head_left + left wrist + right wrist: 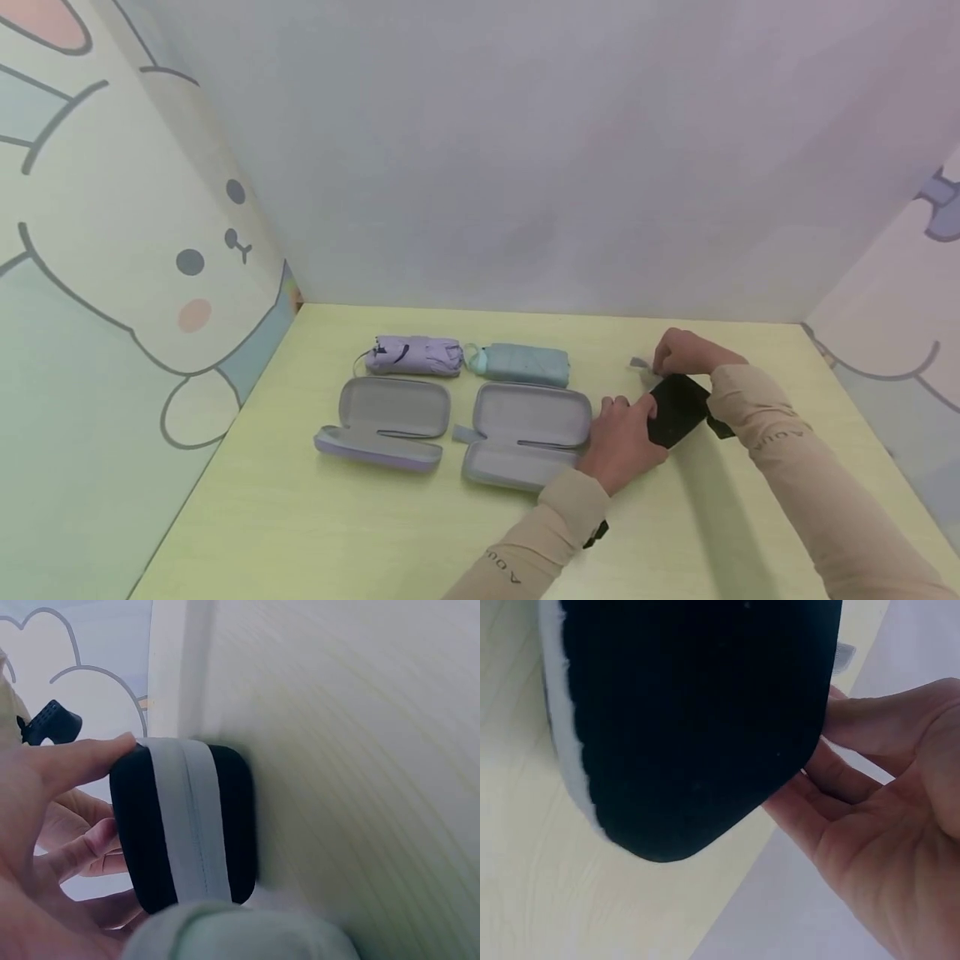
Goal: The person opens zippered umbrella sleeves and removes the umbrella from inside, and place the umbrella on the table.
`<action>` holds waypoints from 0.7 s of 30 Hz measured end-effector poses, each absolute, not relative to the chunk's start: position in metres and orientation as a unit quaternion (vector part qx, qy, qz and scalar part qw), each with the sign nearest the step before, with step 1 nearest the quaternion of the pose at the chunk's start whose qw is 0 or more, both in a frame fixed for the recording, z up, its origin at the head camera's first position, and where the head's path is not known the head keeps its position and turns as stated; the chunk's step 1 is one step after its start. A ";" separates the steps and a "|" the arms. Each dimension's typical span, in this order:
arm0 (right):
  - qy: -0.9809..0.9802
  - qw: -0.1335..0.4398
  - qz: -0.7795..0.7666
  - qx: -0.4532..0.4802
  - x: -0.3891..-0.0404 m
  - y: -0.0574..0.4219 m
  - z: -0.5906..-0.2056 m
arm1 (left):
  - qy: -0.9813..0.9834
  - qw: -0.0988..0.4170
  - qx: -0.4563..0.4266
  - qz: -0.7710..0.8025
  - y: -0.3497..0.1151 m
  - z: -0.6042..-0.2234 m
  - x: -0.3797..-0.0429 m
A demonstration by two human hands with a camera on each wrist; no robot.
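Case [677, 410], black with a pale band [174, 817], on the yellow table [337, 533], right of an open grey case [532, 417]. My left hand [621, 443] grips it; my right hand [690, 354], fingers bent, is at its far edge, pinch hidden, cannot tell.

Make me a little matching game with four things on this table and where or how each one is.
Things:
1. black case
2. purple bundle
3. teal bundle
4. purple-edged case

Places or states:
A. back row, right
B. lying open
C. held by the left hand
D. back row, left

Pairs: 1-C, 2-D, 3-A, 4-B
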State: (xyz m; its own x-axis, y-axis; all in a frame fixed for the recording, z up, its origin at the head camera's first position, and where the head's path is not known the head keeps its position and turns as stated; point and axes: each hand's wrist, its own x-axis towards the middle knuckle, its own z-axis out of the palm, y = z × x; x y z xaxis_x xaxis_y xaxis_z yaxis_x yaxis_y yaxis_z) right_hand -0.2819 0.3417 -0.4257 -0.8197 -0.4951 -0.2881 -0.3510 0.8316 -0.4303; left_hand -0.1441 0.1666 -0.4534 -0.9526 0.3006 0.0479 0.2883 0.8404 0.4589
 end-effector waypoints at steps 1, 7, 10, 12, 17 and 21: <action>0.936 0.203 -0.181 -0.223 -0.283 0.342 -0.426 | 0.960 0.013 0.152 0.236 0.167 -0.453 -0.144; 0.931 0.239 -0.181 -0.209 -0.286 0.342 -0.424 | 0.961 0.012 0.149 0.234 0.168 -0.454 -0.145; 0.928 0.249 -0.189 -0.203 -0.287 0.345 -0.425 | 0.961 0.010 0.150 0.234 0.168 -0.454 -0.145; 0.927 0.243 -0.195 -0.208 -0.288 0.349 -0.426 | 0.960 0.008 0.151 0.234 0.168 -0.453 -0.145; 0.926 0.202 -0.213 -0.236 -0.286 0.353 -0.431 | 0.960 0.002 0.152 0.234 0.167 -0.453 -0.145; 0.927 0.195 -0.216 -0.235 -0.285 0.354 -0.433 | 0.959 0.003 0.155 0.236 0.166 -0.453 -0.144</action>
State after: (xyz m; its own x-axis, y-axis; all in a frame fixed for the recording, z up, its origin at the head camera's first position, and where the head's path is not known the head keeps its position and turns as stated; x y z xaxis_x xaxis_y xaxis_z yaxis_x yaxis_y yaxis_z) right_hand -0.2845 0.3542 -0.4330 -0.8135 -0.5200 -0.2603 -0.3511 0.7960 -0.4930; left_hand -0.1442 0.1662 -0.4529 -0.9521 0.2985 0.0664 0.2953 0.8412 0.4530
